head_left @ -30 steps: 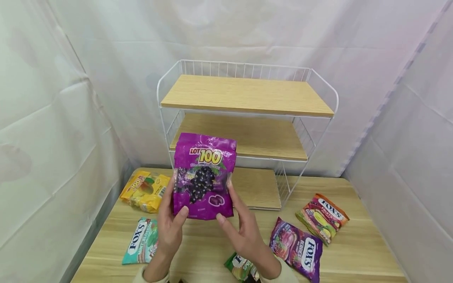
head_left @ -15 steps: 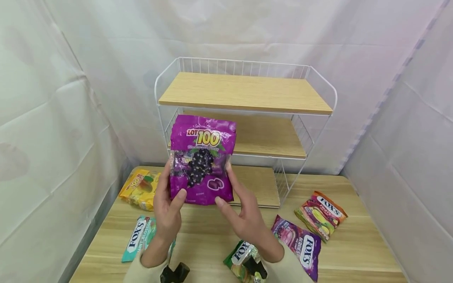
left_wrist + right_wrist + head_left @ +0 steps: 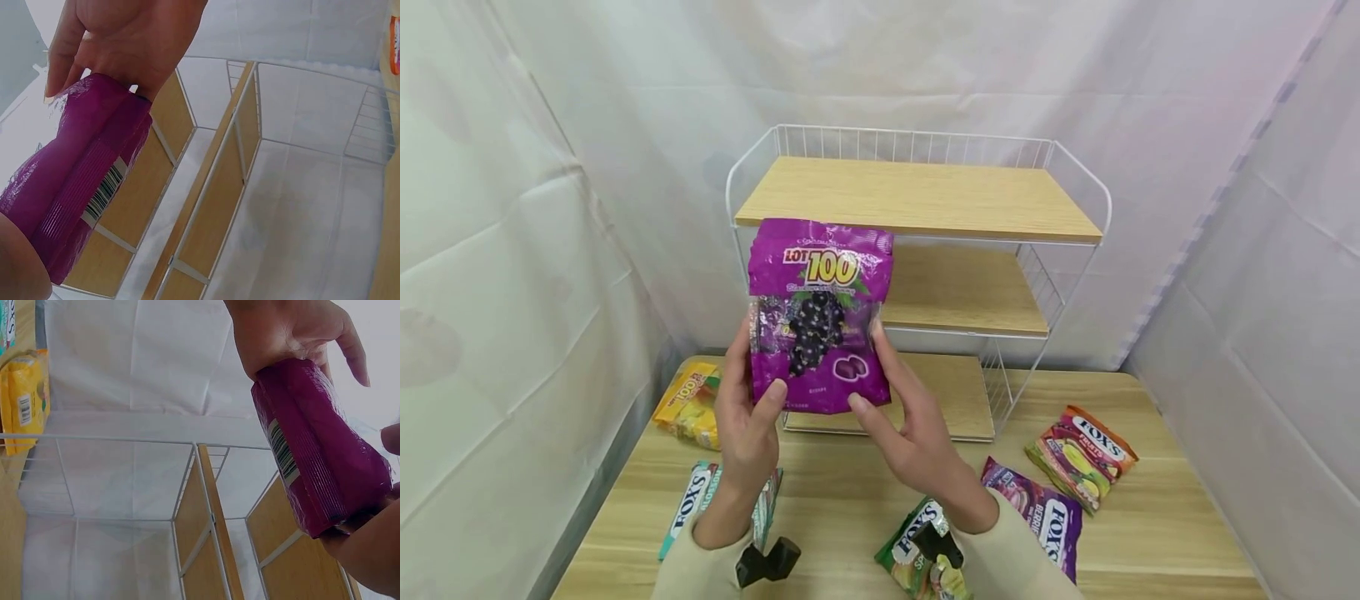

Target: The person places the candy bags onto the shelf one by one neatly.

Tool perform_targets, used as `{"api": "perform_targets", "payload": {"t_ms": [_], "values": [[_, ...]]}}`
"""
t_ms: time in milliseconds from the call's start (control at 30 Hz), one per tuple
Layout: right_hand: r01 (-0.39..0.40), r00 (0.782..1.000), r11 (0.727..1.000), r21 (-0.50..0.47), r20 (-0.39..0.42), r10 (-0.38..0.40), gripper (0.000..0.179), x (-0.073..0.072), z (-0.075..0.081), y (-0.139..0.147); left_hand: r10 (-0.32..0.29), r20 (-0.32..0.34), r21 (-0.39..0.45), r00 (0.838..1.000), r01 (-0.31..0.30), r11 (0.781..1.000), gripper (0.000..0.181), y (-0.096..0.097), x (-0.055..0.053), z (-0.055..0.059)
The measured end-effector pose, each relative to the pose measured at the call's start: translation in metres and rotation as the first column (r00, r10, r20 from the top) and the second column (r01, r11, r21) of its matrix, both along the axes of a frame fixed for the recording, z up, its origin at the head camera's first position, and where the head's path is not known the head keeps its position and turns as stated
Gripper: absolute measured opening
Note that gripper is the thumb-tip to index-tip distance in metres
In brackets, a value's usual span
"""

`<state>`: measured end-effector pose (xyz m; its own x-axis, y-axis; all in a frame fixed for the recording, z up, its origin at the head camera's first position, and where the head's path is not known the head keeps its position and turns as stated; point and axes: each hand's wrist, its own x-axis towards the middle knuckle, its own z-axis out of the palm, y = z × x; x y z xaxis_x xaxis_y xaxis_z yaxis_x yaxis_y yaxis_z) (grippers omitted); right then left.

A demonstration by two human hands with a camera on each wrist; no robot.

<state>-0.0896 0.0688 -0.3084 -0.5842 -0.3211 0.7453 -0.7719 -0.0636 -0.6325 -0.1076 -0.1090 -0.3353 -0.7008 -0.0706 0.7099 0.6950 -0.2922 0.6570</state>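
Note:
Between both hands a purple LOT 100 gummy candy bag point(image 3: 820, 325) is held upright, its blackcurrant front facing the head camera. My left hand point(image 3: 748, 425) grips its lower left side, thumb on the front face. On the lower right side, my right hand point(image 3: 910, 425) grips it the same way, with the thumb at the bottom edge. The bag is raised in front of the shelf rack, overlapping the left part of its middle board. From below, both wrist views show the bag's underside with a barcode point(image 3: 106, 187) between the two palms.
A white wire rack with three wooden boards point(image 3: 917, 196) stands at the back. Left on the table lie a yellow LOT 100 bag point(image 3: 688, 408) and a teal FOX'S bag point(image 3: 692, 508). Green point(image 3: 913, 550), purple point(image 3: 1037, 517) and red-orange FOX'S bags point(image 3: 1082, 458) lie at right.
Both hands have lifted the purple gummy bag higher and slightly left, from in front of the lower boards up to the top board's front edge. The other bags stay put.

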Motion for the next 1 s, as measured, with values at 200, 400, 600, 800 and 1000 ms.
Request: {"api": "perform_targets", "payload": {"t_ms": [200, 400, 600, 800, 1000], "values": [[-0.007, 0.999, 1.0, 0.0, -0.038, 0.007, 0.067, -0.017, -0.007, 0.0, 0.004, -0.014, 0.015, 1.0, -0.003, 1.0, 0.062, 0.001, -0.007, 0.007], [-0.016, 1.0, 1.0, 0.008, 0.001, 0.016, 0.067, -0.026, -0.003, 0.004, 0.001, -0.023, 0.016, 1.0, 0.0, 1.0, 0.065, 0.003, -0.015, 0.019], [0.0, 1.0, 1.0, 0.029, -0.012, 0.001, 0.067, -0.031, 0.007, 0.006, 0.02, -0.02, 0.012, 1.0, -0.02, 1.0, 0.064, 0.005, -0.022, 0.028], [0.031, 0.999, 0.999, 0.034, -0.042, -0.029, 0.069, -0.035, 0.015, 0.006, 0.049, 0.007, -0.028, 0.999, -0.049, 0.998, 0.066, 0.006, -0.026, 0.036], [0.059, 0.997, 0.997, 0.05, -0.053, -0.056, 0.069, -0.041, 0.025, 0.006, 0.017, 0.012, -0.03, 1.0, -0.017, 0.999, 0.067, 0.003, -0.034, 0.048]]}}
